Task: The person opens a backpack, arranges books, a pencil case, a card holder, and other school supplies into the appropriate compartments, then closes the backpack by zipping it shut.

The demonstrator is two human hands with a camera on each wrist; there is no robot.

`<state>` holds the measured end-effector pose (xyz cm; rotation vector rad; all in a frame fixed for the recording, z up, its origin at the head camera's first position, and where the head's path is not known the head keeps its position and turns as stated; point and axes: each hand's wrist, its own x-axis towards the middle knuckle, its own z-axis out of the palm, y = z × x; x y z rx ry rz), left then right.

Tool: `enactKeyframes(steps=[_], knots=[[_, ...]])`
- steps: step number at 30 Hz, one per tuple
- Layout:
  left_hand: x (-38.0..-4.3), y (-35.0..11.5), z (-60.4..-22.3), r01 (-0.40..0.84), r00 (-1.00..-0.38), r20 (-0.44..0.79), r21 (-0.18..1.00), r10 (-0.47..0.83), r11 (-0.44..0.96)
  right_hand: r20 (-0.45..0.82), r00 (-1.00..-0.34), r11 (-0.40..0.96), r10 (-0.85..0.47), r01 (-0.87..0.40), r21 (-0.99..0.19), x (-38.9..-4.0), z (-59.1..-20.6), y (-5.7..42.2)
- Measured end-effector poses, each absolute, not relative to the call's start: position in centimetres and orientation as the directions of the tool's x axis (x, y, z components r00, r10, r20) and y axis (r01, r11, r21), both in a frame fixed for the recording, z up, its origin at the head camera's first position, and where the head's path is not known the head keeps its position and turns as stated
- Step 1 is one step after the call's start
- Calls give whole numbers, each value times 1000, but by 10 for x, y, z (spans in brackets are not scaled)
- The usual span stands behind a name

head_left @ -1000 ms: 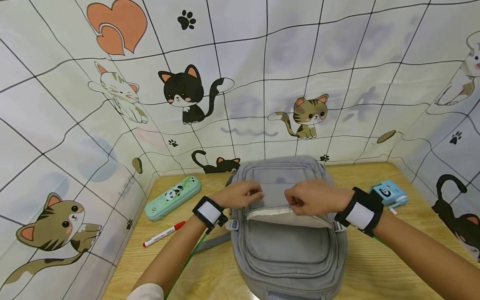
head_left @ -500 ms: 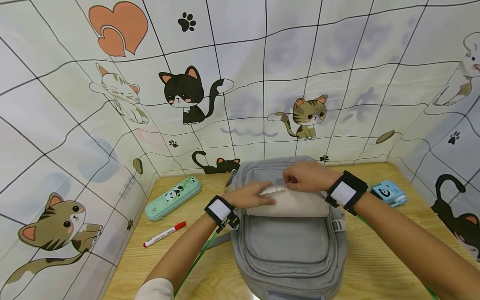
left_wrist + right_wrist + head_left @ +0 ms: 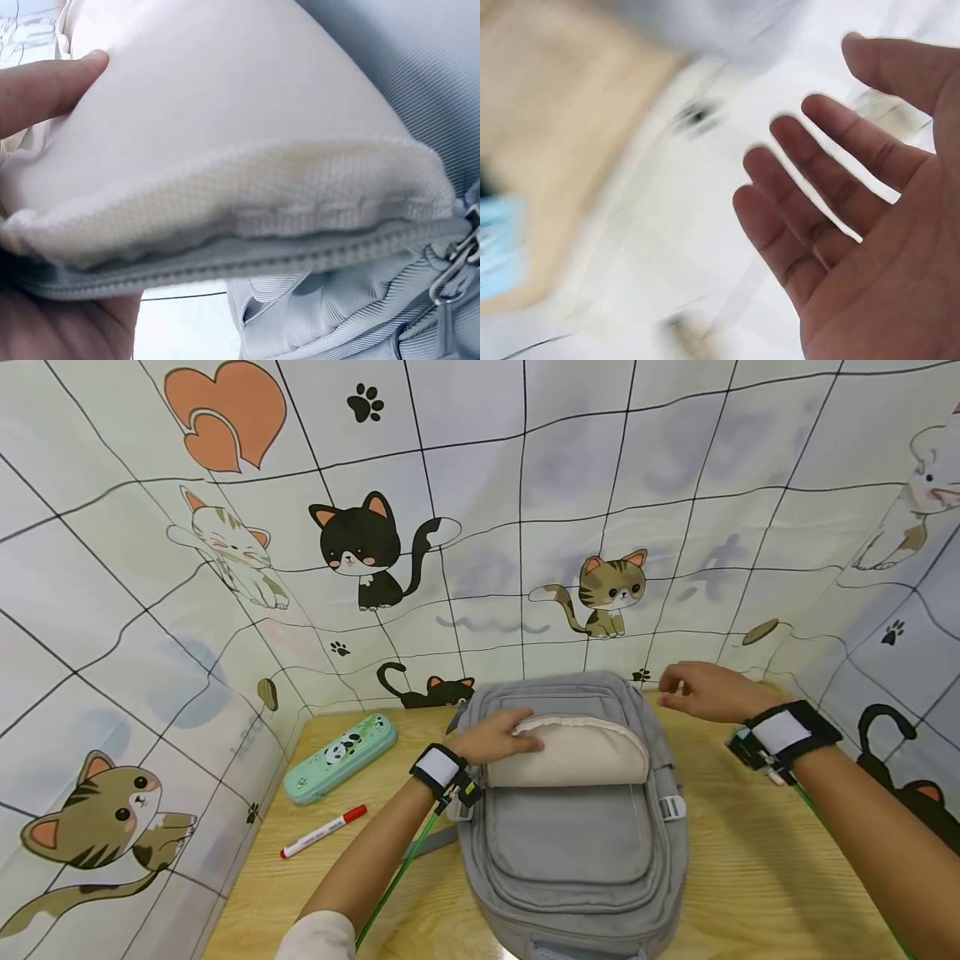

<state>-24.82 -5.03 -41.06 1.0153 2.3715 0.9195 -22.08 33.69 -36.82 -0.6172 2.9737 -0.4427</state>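
A grey backpack (image 3: 570, 835) lies on the table, its front pocket flap (image 3: 581, 756) folded back so the cream lining shows. My left hand (image 3: 489, 739) grips the flap's left edge. In the left wrist view the thumb (image 3: 64, 86) presses on the lining, with the other fingers behind the zipper edge (image 3: 247, 266). A metal zipper pull (image 3: 450, 262) hangs at the right of that view. My right hand (image 3: 708, 691) is off the bag, to its right, and holds nothing. Its fingers (image 3: 810, 157) look extended and slightly spread in the right wrist view.
A green panda pencil case (image 3: 341, 758) and a red-capped marker (image 3: 322, 832) lie left of the backpack. A light blue object (image 3: 499, 244) sits on the table at the right, hidden behind my right wrist in the head view. Cat-print cloth (image 3: 495, 560) walls the table.
The flap has been folded back toward the wall, baring its lining. My right hand has let go of it and moved right. My left hand has taken hold of its left edge.
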Motion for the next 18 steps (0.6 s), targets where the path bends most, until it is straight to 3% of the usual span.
enactKeyframes(steps=[4,8,18], knots=[[-253,-55,-413,439,-693,-115,716,712,543,-76,-955,936,-285,-260,-238,-221,-412,402],[-256,-56,-416,458,-688,-102,707,718,539,-154,-970,959,-187,-147,-241,-210,-453,446],[-256,-54,-412,484,-685,-87,687,723,542,-228,-960,927,-160,-67,-369,-199,-482,474]])
